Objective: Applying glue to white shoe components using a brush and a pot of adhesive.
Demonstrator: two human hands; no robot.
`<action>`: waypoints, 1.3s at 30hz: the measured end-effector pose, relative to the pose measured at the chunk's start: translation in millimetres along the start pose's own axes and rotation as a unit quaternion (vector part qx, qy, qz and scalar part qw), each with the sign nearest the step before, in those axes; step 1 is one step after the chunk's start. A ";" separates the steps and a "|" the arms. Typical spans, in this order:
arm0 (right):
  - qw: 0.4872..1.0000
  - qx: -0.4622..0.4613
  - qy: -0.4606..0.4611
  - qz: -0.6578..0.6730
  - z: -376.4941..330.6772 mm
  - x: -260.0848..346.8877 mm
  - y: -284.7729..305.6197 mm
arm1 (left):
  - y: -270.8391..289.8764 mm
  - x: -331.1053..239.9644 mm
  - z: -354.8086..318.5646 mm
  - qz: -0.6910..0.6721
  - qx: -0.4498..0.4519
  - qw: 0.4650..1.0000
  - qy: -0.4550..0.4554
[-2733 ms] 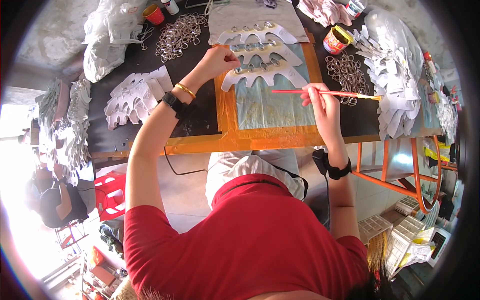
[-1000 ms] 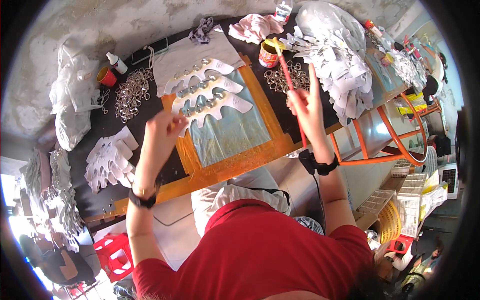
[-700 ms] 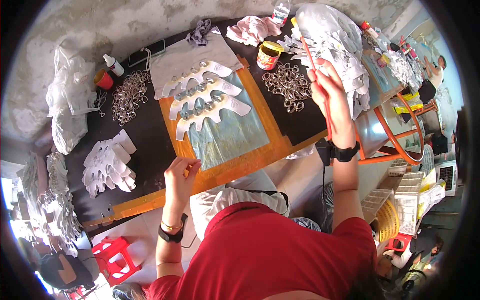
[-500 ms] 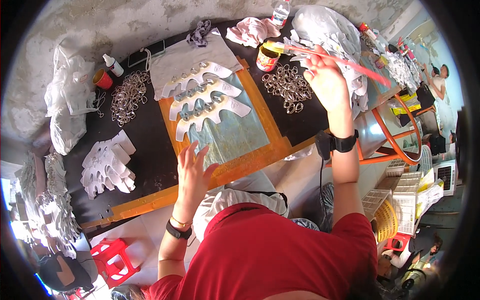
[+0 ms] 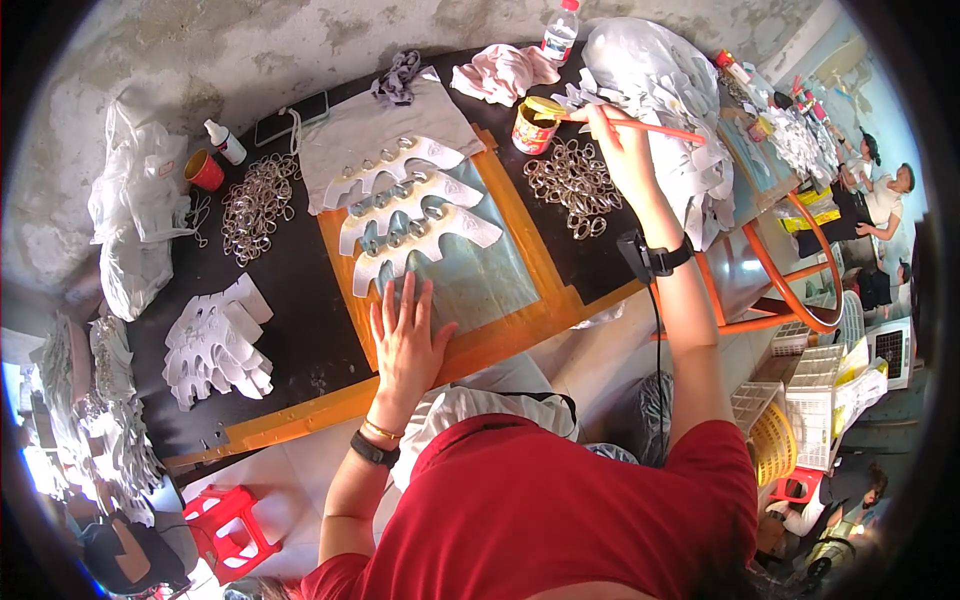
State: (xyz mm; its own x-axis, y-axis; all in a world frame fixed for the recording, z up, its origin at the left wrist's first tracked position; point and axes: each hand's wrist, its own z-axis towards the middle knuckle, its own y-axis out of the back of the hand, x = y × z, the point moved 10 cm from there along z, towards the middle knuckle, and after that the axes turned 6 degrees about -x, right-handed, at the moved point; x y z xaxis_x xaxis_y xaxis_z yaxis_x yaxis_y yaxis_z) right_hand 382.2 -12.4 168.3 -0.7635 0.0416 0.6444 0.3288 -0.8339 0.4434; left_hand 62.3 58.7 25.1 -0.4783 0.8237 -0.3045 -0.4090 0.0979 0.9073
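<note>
Orange brush point(image 5: 640, 127) is pinched in the closed fingers of your right hand point(image 5: 612, 140) at the upper right, its long axis pointing left into the glue tin point(image 5: 535, 124), while your left hand point(image 5: 408, 338) rests flat and empty below the 3 white cut pieces point(image 5: 405, 210).

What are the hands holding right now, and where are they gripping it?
The right hand grips a thin red-handled brush near its tip end, the tip at the yellow can. The left hand holds nothing; it lies flat on the board.
</note>
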 end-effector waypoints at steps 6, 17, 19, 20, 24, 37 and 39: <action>0.995 0.080 -0.016 -0.049 5.1 -38.1 -38.8 | 1.6 -0.7 -0.5 0.015 -0.012 1.000 0.002; 0.999 0.012 -0.026 -0.024 9.7 -57.9 -28.6 | 4.0 -1.3 -0.2 0.007 -0.021 1.000 -0.001; 0.998 0.039 -0.016 -0.046 8.8 -67.0 -37.0 | 5.5 -2.1 0.8 0.004 -0.023 1.000 -0.002; 0.998 0.045 -0.035 -0.027 7.6 -74.6 -39.1 | 5.4 -3.0 1.6 0.003 -0.023 1.000 -0.004; 0.992 0.014 -0.099 0.083 9.6 -73.2 -32.4 | 4.5 -1.1 2.1 0.000 -0.024 1.000 -0.001; 0.957 -0.132 -0.159 0.203 -27.4 -86.1 7.0 | 6.7 -1.7 -0.5 -0.003 -0.029 1.000 -0.005; 0.927 -0.145 -0.221 0.268 -35.0 -99.4 7.2 | 6.5 -1.1 -0.5 -0.004 -0.030 1.000 -0.002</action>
State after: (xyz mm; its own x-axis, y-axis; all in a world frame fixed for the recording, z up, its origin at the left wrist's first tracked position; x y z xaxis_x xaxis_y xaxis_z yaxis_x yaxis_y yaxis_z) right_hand 441.0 -41.8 85.7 -0.2110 -0.2527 0.9443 0.3826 -0.9103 -0.1581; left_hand 59.8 58.2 31.2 -0.4719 0.8252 -0.3104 -0.4587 0.0709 0.8858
